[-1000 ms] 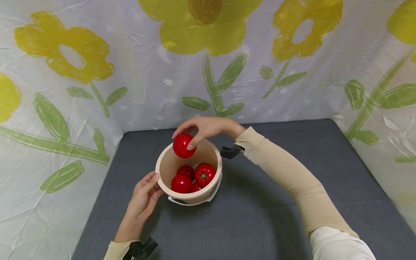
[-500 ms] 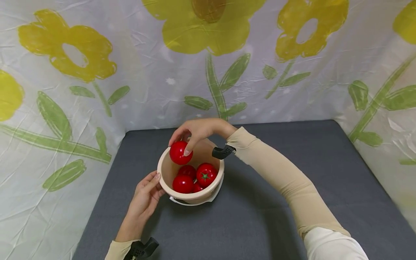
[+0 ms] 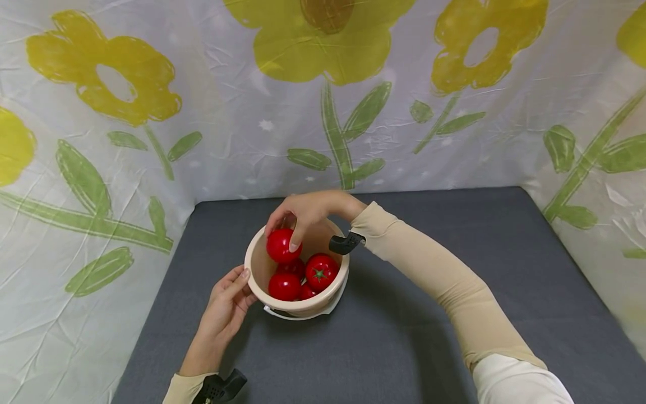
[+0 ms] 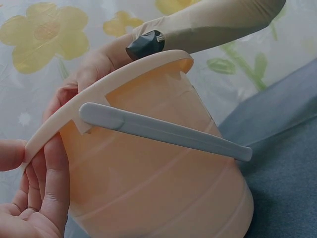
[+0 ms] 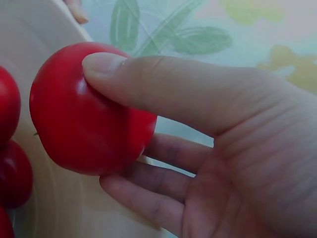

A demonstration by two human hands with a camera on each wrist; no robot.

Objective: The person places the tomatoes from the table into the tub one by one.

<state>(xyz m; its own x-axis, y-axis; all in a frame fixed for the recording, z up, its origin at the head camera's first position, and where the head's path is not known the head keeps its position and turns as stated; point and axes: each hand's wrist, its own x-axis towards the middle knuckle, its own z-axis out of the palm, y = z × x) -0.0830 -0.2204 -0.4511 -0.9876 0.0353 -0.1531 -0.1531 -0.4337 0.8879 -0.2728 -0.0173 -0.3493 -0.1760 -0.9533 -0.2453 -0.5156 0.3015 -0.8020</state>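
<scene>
A cream bucket (image 3: pixel 255 264) with a pale handle (image 4: pixel 168 131) stands on the dark table, several red tomatoes inside it. One of these, a tomato (image 3: pixel 322 270) at the right, shows its green stem star. My right hand (image 3: pixel 313 210) reaches into the bucket from the far side and holds another tomato (image 5: pixel 89 109) between thumb and fingers, just inside the rim. My left hand (image 3: pixel 227 303) pinches the bucket's rim on its left side. In the left wrist view the thumb is outside the rim's edge and the fingers (image 4: pixel 57 168) lie under it against the wall.
A dark grey cloth covers the table (image 3: pixel 404 336). Behind and at both sides hangs a pale curtain (image 3: pixel 227 140) printed with yellow flowers and green leaves. A black wrist camera (image 3: pixel 346 243) on the right arm hangs close over the bucket's right rim.
My right hand has lowered the tomato from above the rim into the bucket, close above the other tomatoes. The left hand keeps its hold on the rim.
</scene>
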